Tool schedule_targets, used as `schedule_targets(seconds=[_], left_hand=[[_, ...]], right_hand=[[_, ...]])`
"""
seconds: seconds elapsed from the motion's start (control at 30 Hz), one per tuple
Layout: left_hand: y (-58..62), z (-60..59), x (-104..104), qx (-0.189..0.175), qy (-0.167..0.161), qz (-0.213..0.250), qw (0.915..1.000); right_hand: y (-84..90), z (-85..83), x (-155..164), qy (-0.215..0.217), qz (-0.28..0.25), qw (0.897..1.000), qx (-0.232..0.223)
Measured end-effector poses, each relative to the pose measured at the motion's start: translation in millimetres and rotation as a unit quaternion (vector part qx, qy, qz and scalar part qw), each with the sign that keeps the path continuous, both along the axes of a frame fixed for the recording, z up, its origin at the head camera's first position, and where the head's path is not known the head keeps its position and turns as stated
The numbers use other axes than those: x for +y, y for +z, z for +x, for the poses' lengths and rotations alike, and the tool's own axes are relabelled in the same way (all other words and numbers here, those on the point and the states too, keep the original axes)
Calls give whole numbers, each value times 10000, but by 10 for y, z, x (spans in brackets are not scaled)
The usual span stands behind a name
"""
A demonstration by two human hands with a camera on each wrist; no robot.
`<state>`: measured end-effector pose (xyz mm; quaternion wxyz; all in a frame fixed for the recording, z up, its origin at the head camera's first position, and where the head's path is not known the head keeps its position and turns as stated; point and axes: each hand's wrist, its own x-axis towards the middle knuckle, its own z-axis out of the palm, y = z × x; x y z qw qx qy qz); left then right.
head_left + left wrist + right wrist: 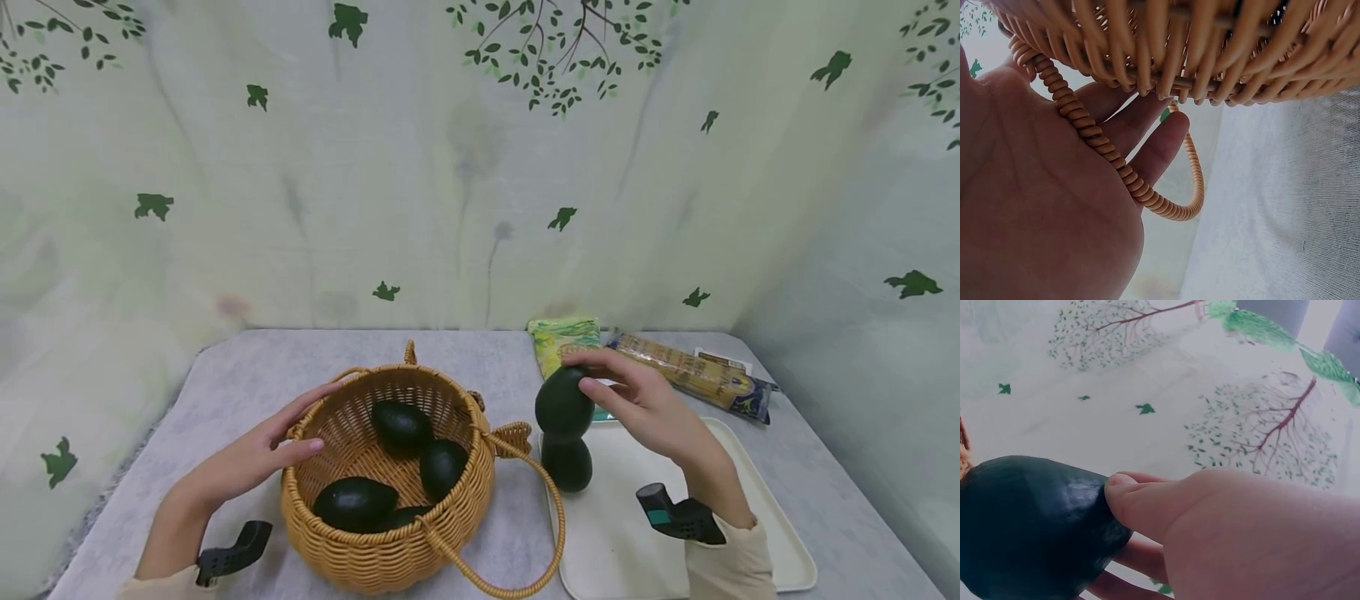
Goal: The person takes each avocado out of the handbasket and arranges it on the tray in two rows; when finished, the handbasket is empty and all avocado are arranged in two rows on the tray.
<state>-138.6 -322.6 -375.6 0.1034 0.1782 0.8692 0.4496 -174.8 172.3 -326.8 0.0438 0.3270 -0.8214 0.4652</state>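
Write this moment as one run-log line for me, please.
right hand: holds avocado | left hand: touches basket | basket: avocados inside | tray: another avocado at left edge | packets: behind tray

Six dark avocados (401,427) — four in one wicker basket (375,557) at left, two at right — share one table (247,375) with one tray (622,533), two hands (262,454), at least two far packets (686,371).

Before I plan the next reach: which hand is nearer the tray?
Right. The right hand is at the tray's far end in the head view, holding an avocado; the left hand touches the basket's left side, with the basket between it and the tray.
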Motion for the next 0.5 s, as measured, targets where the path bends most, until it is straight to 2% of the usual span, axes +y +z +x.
schedule_targets(seconds=[0.5], left_hand=[[3, -10, -2, 63, -19, -107, 9999]], right_hand=[[-36, -47, 288, -730, 431, 9954, -445]])
